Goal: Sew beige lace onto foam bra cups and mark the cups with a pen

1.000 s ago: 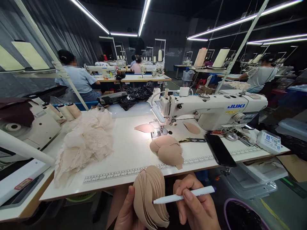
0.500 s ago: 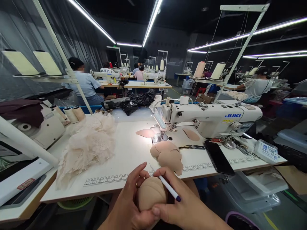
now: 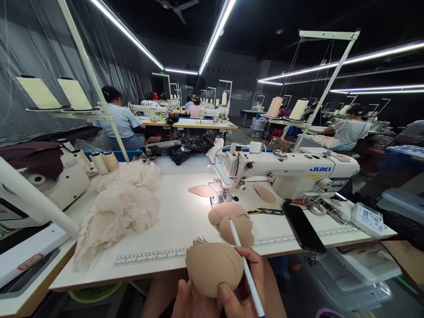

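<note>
A stack of beige moulded bra cup pieces (image 3: 213, 269) is held just off the table's front edge, its layered edges fanning at the upper left and right. My right hand (image 3: 253, 280) grips it, thumb pressed on the front and fingers behind. A white pen (image 3: 247, 269) is also in that hand, tip pointing up and away. Below the stack, my left hand (image 3: 192, 302) supports it from underneath; its thumb stands apart and its other fingers are mostly hidden. More beige cup pieces (image 3: 236, 229) lie on the table just beyond.
A JUKI sewing machine (image 3: 291, 174) stands behind, with single fabric pieces (image 3: 201, 191) (image 3: 264, 193) near its needle. Black thread snips (image 3: 270, 211) and a phone (image 3: 303, 227) lie right. Lace fabric (image 3: 119, 207) is heaped left. A printed ruler (image 3: 150, 256) runs along the front edge.
The stack has been turned and raised, its wide face now towards me. My left hand has dropped from its side to beneath it. The pen now points more upright; the view has tilted up.
</note>
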Demonstrator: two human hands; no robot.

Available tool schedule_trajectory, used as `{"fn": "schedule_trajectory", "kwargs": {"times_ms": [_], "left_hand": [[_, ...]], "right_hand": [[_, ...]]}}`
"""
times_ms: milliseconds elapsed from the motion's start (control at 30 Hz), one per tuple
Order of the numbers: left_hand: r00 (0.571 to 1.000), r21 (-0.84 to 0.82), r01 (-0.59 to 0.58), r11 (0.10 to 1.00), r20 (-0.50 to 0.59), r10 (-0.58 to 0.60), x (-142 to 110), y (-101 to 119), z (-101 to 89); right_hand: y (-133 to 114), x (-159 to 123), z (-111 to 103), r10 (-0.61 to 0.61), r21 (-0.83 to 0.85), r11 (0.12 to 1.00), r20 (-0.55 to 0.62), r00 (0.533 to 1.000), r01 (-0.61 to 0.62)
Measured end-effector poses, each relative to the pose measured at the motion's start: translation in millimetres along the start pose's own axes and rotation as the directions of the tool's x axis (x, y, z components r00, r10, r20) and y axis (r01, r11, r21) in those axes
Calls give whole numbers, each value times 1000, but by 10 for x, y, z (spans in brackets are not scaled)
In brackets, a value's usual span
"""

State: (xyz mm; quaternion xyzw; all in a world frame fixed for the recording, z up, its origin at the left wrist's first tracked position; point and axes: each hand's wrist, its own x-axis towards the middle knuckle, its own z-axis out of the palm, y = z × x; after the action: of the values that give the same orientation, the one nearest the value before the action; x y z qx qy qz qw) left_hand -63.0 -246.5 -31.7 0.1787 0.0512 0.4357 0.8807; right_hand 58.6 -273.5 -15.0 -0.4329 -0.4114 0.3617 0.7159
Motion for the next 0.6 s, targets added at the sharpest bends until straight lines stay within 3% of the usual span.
{"fn": "schedule_trajectory", "kwargs": {"times_ms": [167,267,433,600], "left_hand": [[1000,-49,-20,999,1,20,-32,199,-64],[997,-30,7,1000,-80,-10,-62,225,-94],[970,-74,124,990,-202,-136,-112,174,-62],[966,12,35,999,-257,-31,-151,241,-157]], "right_hand": [[149,-155,-56,-28,-103,994,6,1000,29],[95,-115,-101,-36,-156,987,30,999,40],[-3,-141,9,-111,-236,964,78,991,127],[-62,-75,-170,-153,-327,931,59,986,164]]}}
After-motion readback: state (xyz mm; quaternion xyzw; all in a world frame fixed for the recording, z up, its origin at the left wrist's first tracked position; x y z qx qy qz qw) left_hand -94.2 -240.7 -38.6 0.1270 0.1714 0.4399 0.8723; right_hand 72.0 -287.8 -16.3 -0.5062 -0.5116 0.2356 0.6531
